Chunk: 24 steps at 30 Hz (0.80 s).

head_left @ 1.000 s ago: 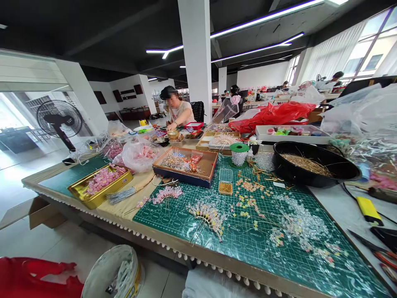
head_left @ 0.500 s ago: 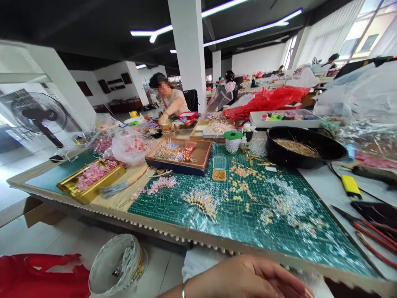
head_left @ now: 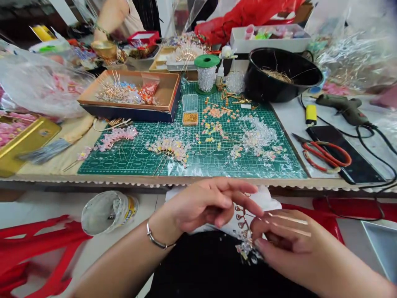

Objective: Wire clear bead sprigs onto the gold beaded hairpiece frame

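Note:
Both my hands are over my lap, below the table edge. My left hand (head_left: 206, 203), with a bangle at the wrist, has its fingers curled and pinched at a small gold wire hair ornament (head_left: 243, 227) with beads at its lower end. My right hand (head_left: 288, 240) grips the same ornament from the right, thin gold pins lying across its fingers. On the table ahead lies a green cutting mat (head_left: 198, 163) strewn with beaded flower pieces (head_left: 169, 147) and clear beads (head_left: 259, 134).
A brown box of pins (head_left: 130, 93), a black bowl (head_left: 283, 74), a green-capped bead spool (head_left: 206, 72), red-handled scissors (head_left: 325, 155), a dark phone (head_left: 356, 167) and a glue gun (head_left: 343, 105) lie on the table. A gold tray (head_left: 27, 138) sits left. A bucket (head_left: 108, 211) stands on the floor. Another person's arm (head_left: 110, 16) shows far back.
The view has tipped down from the room to my lap. Both hands have come into sight and are now together on the gold ornament.

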Tool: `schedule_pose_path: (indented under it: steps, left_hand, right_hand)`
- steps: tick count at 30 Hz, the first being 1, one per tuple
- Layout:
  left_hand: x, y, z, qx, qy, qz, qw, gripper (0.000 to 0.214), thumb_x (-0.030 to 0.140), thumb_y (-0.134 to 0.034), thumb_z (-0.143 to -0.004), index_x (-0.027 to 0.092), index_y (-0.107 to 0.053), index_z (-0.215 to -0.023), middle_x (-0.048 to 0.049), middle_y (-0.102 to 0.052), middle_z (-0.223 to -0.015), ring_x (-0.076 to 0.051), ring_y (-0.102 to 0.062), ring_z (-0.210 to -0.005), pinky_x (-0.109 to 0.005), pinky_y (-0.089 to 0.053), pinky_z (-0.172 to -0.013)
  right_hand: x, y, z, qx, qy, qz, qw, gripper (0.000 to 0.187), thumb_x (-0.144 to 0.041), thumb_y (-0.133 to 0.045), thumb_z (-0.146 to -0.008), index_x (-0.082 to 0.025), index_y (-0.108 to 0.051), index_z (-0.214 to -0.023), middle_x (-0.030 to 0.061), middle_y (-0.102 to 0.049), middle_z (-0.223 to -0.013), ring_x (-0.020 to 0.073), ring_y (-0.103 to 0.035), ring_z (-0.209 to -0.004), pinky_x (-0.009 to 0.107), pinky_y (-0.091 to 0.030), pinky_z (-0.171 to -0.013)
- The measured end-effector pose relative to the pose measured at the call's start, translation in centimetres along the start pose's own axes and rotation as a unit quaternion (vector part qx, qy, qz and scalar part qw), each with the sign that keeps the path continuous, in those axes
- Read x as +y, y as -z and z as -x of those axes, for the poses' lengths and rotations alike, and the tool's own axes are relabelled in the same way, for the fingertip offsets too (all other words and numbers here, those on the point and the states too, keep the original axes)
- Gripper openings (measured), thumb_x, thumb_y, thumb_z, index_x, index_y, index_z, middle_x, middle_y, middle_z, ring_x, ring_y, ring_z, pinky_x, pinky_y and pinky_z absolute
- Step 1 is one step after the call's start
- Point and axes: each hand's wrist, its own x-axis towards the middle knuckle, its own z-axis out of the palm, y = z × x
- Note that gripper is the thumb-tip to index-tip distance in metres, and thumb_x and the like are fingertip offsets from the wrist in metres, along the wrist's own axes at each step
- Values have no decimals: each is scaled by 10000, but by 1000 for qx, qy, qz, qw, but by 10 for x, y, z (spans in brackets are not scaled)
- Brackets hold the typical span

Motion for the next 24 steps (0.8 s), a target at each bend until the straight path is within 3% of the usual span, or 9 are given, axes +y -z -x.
schedule_pose_path:
  steps: [2, 4, 9, 12, 15, 18, 21, 24]
  left_hand:
    - [-8, 3, -6, 51, 8, 3, 999, 358, 134, -677, -743, 189, -759, -1087, -75, -776, -993, -52, -558, -501, -207, -208, -411]
    - [-18, 4, -9, 65, 43, -1, 997, 409, 74, -661, -699, 206, -742, -1077, -39, -763, -997, -62, -622, -551, -203, -190, -398]
    - [-32, -2, -6, -33, 116, 23, 992, 350, 104, -670, -708, 168, -702, -1051, 3, -704, -716, -67, -589, -483, -202, -186, -377]
    - [-24, -6, 1, -41, 153, 48, 986, 420, 150, -682, -757, 174, -639, -1174, -63, -771, -904, -69, -601, -472, -208, -143, -353]
    - [-15, -8, 9, 24, 112, 75, 991, 509, 154, -670, -762, 175, -561, -1259, -110, -788, -1002, -79, -605, -478, -188, -256, -374]
    - [-12, -8, 12, 77, 29, 109, 991, 475, 133, -617, -791, 178, -532, -1257, -118, -787, -1021, -75, -607, -496, -169, -356, -420]
    - [-13, -9, 12, 86, 5, 93, 992, 451, 90, -618, -780, 169, -568, -1221, -125, -763, -1065, -92, -670, -602, -130, -358, -414]
    - [-13, -14, 13, 102, 1, 17, 995, 417, 110, -688, -783, 172, -598, -1186, -86, -716, -1035, -148, -718, -774, -137, -470, -465]
  right_hand:
    - [-3, -1, 4, 8, -30, -28, 999, 229, -223, -511, -906, -250, -649, -725, -49, -552, -542, 106, -482, -424, 188, -388, -384]
    - [-7, 1, 3, 38, -52, -41, 997, 247, -234, -495, -936, -251, -659, -753, -35, -591, -561, 113, -498, -421, 192, -390, -368]
    - [-10, 8, -12, 110, -4, 31, 993, 171, -243, -562, -933, -252, -672, -803, -18, -704, -627, 132, -634, -475, 219, -458, -451]
    - [-2, 11, -16, 125, 35, 152, 980, 210, -231, -518, -953, -236, -656, -794, 10, -703, -635, 161, -643, -485, 269, -456, -478]
    - [9, 13, -16, 77, 50, 198, 976, 218, -248, -523, -938, -237, -634, -751, 3, -648, -594, 175, -616, -476, 280, -424, -439]
    - [10, 15, -14, -4, 62, 158, 985, 233, -202, -526, -897, -250, -562, -672, -54, -561, -519, 121, -533, -416, 237, -382, -407]
    - [4, 14, -9, -80, 64, 106, 989, 250, -136, -510, -859, -244, -513, -633, -79, -543, -515, 85, -503, -415, 206, -371, -416]
    - [1, 9, -3, -82, 44, 100, 991, 227, -101, -496, -832, -252, -558, -674, -70, -601, -561, 102, -569, -460, 224, -413, -462]
